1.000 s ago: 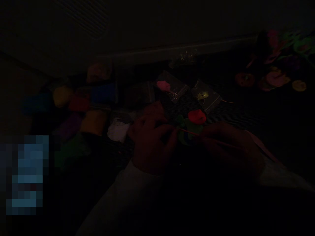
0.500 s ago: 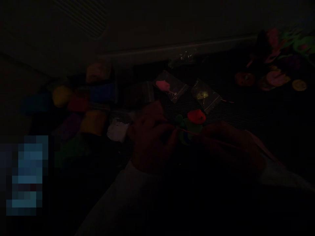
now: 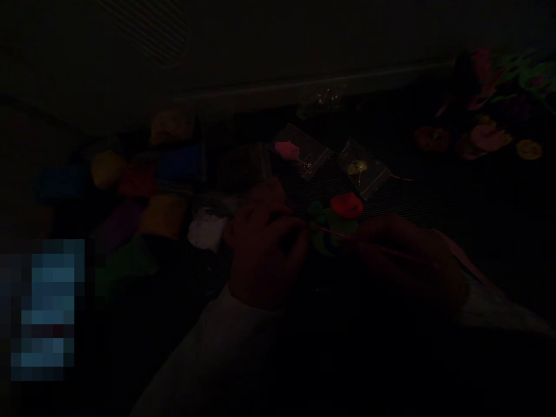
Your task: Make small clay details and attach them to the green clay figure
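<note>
My left hand (image 3: 266, 258), eased back, bares more of the green piece (image 3: 336, 218).
Right hand (image 3: 406, 255) pinches thin stick (image 3: 333, 233); left's hold, I cannot tell.

Here we are mid-table, a clay figure (image 3: 341, 221) between two hands, packs to the left, ornaments to the right!
And look at the spread: the left hand (image 3: 264, 249) sits just left of the figure, the right hand (image 3: 403, 255) to its right, a stick (image 3: 334, 233) reaching leftward from that one across the figure's near part. Behind the figure, two small bags (image 3: 365, 171) lie side by side on the table (image 3: 417, 202), a crumpled wrapper (image 3: 324, 101) farther back by the wall (image 3: 282, 46). One pack (image 3: 207, 229) lies beside the left hand; other packs (image 3: 163, 215) crowd beyond it, and way over at far right, back there, ornaments (image 3: 486, 136) cluster!
</note>
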`<state>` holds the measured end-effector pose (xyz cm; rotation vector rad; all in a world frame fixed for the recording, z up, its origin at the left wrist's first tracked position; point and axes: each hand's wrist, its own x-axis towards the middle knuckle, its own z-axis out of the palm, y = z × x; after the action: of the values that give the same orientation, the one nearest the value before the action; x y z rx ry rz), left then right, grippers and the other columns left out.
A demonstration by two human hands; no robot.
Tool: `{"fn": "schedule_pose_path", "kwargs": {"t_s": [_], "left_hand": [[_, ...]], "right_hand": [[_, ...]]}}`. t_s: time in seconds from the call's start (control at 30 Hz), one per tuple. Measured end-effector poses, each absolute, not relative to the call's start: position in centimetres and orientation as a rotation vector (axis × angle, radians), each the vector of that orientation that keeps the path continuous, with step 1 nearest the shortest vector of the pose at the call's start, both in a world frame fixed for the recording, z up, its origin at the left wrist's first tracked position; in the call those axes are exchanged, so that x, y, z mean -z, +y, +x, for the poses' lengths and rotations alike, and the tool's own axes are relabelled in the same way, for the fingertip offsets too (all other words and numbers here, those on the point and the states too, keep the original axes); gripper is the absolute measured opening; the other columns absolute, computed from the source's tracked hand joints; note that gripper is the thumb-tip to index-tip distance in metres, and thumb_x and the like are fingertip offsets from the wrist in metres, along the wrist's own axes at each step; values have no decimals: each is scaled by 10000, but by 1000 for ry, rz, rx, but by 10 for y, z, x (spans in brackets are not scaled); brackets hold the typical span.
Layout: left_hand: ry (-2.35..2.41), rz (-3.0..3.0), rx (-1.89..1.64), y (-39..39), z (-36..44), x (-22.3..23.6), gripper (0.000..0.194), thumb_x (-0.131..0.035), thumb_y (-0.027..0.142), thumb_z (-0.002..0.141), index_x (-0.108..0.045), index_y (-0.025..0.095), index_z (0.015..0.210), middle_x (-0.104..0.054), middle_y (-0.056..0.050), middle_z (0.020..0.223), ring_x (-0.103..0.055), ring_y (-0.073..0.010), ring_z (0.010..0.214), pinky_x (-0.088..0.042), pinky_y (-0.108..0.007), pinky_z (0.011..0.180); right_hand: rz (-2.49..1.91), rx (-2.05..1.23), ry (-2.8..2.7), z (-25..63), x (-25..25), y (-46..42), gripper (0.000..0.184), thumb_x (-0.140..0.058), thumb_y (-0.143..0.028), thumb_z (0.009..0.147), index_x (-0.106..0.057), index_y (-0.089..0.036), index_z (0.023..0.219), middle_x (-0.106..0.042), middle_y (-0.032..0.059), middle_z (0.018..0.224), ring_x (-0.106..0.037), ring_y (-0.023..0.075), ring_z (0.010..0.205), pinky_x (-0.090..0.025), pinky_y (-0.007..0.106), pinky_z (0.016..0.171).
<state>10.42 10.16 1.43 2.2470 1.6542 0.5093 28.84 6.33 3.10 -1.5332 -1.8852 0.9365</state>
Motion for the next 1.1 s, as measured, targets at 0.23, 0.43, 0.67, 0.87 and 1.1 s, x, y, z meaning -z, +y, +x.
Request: {"fn": "schedule_pose_path", "kwargs": {"t_s": [0.23,0.43,0.67,0.87,1.1], "left_hand": [[1622,2253,-502,102,107,-17,125,-550,310,680,-635,273,765,-571,-1,972,-462,-224,986,-330,-433,858],[1613,2272,-496,102,106,-15,117,-552,313,679,-635,285,755,-567,2,990,-443,-235,1008,-324,-441,853],[1609,2298,-469,103,105,-13,133,-549,328,679,-636,291,773,-566,-2,996,-453,-239,993,-326,-445,840],[1616,2305,-458,103,103,-13,143,-553,332,675,-631,286,786,-561,-2,1013,-444,-240,1009,-317,-443,846],[1596,2277,-484,103,105,-15,134,-557,327,673,-631,290,777,-563,3,998,-447,-230,1006,-323,-428,851]], "right_hand": [[-1562,-954,-1873,287,-33,64,94,-487,-228,748,-518,-202,833,-614,-32,718,-566,74,574,-427,160,489],[-1570,-966,-1887,286,-35,65,78,-483,-223,748,-517,-203,815,-616,-25,713,-567,86,570,-426,169,472],[-1550,-949,-1892,287,-34,64,75,-483,-213,753,-511,-197,821,-603,-34,701,-551,67,554,-423,158,479],[-1562,-959,-1871,287,-31,62,102,-487,-230,754,-514,-205,850,-612,-23,751,-570,88,602,-431,172,488],[-1552,-974,-1876,287,-35,64,99,-493,-222,743,-528,-205,834,-616,-27,725,-573,89,583,-425,175,478]]}}
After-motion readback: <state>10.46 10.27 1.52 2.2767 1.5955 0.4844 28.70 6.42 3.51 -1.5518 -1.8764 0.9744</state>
